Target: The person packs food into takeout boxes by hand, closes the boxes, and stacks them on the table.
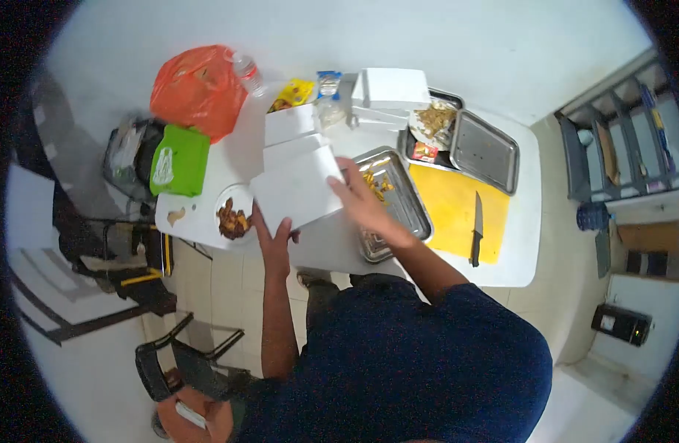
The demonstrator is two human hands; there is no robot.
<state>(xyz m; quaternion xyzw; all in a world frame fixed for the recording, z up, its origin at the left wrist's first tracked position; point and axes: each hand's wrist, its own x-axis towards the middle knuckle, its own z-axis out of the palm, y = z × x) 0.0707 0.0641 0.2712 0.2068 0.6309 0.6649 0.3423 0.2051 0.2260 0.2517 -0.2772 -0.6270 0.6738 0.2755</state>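
Note:
A white food box (pixel 299 188) is between my two hands above the front of the table. My left hand (pixel 274 240) grips its lower left edge, thumb showing and the other fingers partly hidden behind it. At its right edge, my right hand (pixel 360 196) is closed on the side, slightly blurred. More white boxes (pixel 289 125) stand just behind. Left of the held box is a plate of browned food pieces (pixel 234 220). Close to my right hand lies a metal tray (pixel 410 210) with yellowish food strips inside.
On the right, a knife (pixel 478 229) rests on a yellow cutting board (pixel 447 199). Behind are another metal tray (pixel 487 151) and stacked white boxes (pixel 391 88). An orange bag (pixel 195 92), a bottle (pixel 247 70) and a green bag (pixel 181 162) stand left. A chair (pixel 192 362) is at lower left.

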